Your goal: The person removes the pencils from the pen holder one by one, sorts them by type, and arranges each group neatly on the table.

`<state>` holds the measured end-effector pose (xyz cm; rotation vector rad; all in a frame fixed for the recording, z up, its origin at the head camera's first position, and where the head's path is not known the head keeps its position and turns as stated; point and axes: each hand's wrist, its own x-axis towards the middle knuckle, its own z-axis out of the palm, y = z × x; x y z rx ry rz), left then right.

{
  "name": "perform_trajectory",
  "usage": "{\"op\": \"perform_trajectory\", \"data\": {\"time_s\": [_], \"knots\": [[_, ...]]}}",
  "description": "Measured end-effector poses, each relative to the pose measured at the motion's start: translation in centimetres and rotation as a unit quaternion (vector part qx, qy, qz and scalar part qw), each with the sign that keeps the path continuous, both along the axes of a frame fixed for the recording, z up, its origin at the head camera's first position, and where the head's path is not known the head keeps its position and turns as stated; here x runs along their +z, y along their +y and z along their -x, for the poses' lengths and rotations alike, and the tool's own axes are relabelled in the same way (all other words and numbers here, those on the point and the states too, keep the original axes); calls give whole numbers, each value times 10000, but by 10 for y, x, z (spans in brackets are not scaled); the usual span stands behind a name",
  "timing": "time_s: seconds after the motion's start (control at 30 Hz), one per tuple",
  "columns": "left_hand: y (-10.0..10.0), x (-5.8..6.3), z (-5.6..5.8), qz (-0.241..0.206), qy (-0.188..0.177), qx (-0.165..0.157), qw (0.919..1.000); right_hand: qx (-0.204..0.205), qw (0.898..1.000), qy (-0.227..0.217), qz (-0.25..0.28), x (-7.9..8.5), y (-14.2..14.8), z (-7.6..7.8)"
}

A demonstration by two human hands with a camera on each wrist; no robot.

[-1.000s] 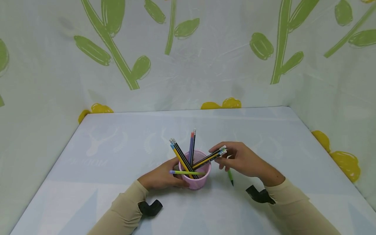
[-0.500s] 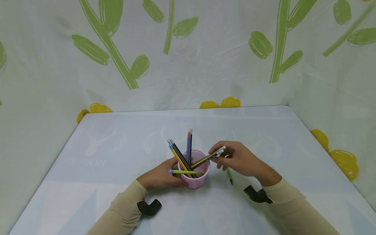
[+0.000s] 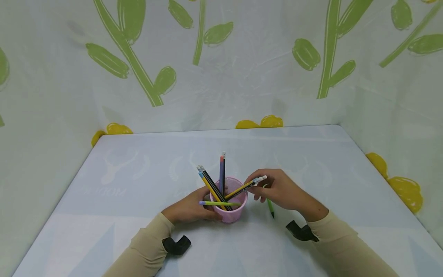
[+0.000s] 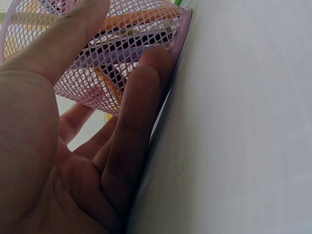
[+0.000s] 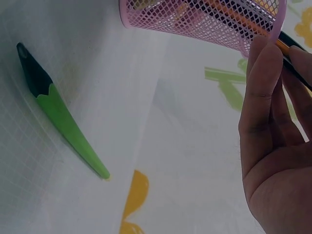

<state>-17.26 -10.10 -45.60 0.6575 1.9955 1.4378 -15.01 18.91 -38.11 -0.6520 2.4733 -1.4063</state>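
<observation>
In the head view my left hand (image 3: 188,207) holds a pink mesh pencil cup (image 3: 232,217) from its left side. The left wrist view shows the thumb and fingers around the mesh (image 4: 122,53). At the cup's right rim, my right hand (image 3: 282,191) pinches a few yellow-and-black pencils (image 3: 241,189) near their eraser ends, their lower parts inside the cup. Several striped pencils (image 3: 212,185) lean left in the cup, and a purple pencil (image 3: 221,169) stands at the back beside a black one. A lime pencil (image 3: 216,203) lies across the cup's mouth.
A short green pencil (image 3: 270,209) with a dark tip lies on the pale table (image 3: 138,234), just right of the cup below my right hand. Walls printed with green leaves (image 3: 166,80) stand around the table's back and sides. Black straps (image 3: 177,245) sit at both wrists.
The pencils at my right hand have come closer together and lie slightly lower. My right hand has shifted slightly, while the left keeps its hold on the cup.
</observation>
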Motion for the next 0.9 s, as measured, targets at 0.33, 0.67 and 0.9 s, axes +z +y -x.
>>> {"op": "perform_trajectory", "data": {"time_s": [0.33,0.67,0.9], "knots": [[0,1,0,79,60,-28,9999,162,9989,418,-168,-2,-1,-1],[-1,2,-1,229,107,-15,9997,244,9979,600,-68,-1,0,-1],[-1,3,0,101,61,-93,9999,110,9992,378,-23,4,1,-2]]}}
